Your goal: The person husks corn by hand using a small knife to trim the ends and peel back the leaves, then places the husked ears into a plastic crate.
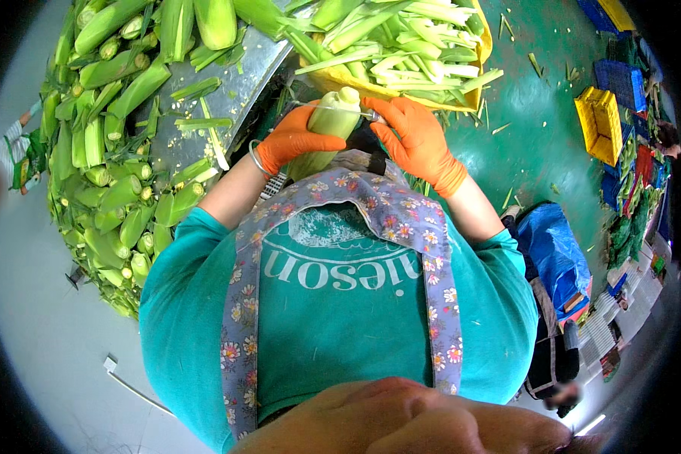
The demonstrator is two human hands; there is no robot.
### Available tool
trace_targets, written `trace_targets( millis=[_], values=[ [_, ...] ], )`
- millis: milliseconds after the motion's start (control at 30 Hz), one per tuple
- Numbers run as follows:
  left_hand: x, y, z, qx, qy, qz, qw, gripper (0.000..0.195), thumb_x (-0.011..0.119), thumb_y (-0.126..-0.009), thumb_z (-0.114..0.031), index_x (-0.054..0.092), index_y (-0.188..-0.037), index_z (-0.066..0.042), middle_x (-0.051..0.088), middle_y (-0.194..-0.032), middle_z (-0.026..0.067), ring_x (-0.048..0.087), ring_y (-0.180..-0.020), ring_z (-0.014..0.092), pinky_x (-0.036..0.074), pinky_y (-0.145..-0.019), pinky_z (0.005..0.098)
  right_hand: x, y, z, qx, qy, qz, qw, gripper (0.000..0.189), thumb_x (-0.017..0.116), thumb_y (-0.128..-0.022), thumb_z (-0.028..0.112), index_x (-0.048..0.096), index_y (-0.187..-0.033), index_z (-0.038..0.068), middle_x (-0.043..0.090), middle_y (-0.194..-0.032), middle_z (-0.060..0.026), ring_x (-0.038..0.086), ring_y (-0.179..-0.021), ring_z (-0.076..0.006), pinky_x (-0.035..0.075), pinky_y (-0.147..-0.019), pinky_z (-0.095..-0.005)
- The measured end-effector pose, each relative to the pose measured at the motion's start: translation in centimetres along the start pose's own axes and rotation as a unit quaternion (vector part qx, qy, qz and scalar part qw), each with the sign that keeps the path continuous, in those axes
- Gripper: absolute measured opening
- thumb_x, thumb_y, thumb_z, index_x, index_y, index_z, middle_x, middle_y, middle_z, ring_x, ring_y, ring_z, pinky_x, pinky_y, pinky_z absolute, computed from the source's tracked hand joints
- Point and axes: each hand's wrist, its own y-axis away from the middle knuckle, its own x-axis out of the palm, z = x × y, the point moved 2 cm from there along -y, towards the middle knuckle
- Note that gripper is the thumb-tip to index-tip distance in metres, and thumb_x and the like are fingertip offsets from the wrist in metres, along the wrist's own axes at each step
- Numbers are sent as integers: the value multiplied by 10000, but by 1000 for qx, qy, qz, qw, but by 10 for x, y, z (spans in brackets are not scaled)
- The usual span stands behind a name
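Note:
In an orange glove, my left hand (295, 139) grips a green ear of corn (335, 122) in its husk, the pale stalk end pointing up and away from me. My right hand (411, 139), also gloved in orange, holds a small knife (366, 114) by its handle. The knife's thin blade lies across the ear just below the stalk end; whether it has cut in cannot be seen. The ear's lower end reaches down towards my flowered apron (340, 184). Just beyond my hands stands a yellow crate (482, 51) heaped with cut husk leaves and stalk pieces.
Many husked-in corn ears (108, 193) are piled along a metal table (184, 136) at my left, with loose leaf scraps. Husk bits litter the green floor (505, 153). Rightward are a yellow basket (598, 125), a blue bag (553, 255) and a person (550, 363); another person (17, 150) is far left.

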Motion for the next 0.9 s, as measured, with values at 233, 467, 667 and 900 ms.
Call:
trace_targets(
  millis=[233, 467, 667, 900],
  values=[
    [8, -24, 6, -5, -35, -24, 999, 684, 861, -712, -214, 568, -1309, -51, 629, -1177, 33, 581, -1052, 137, 462, -937, 304, -17, 5, -17, 44, -76, -68, 994, 355, 646, -900, 179, 595, -1240, 92, 607, -877, -145, 603, -851, -348, 496, -750, -434],
    [18, -37, 5, -12, -26, -7, 1000, 651, 853, -718, -193, 583, -1291, -42, 667, -1152, 47, 609, -1046, 151, 476, -930, 307, -13, 9, -35, -33, 1, -46, 998, 409, 657, -881, 183, 570, -1270, 93, 585, -840, -128, 587, -795, -339, 472, -679, -442],
    [27, -47, 5, -21, -30, 11, 999, 587, 854, -719, -178, 625, -1242, -41, 672, -1143, 42, 621, -1017, 139, 493, -895, 291, -14, 14, -44, -58, 44, -69, 995, 433, 682, -853, 205, 578, -1253, 78, 559, -824, -114, 573, -760, -325, 459, -640, -433],
    [46, -51, -2, -12, -53, -31, 998, 598, 860, -711, -184, 624, -1238, -30, 665, -1129, 42, 617, -1005, 135, 501, -873, 293, 2, 26, -69, -56, 139, -93, 984, 467, 722, -821, 224, 565, -1247, 111, 580, -881, -98, 603, -842, -294, 497, -741, -412]
  ],
)
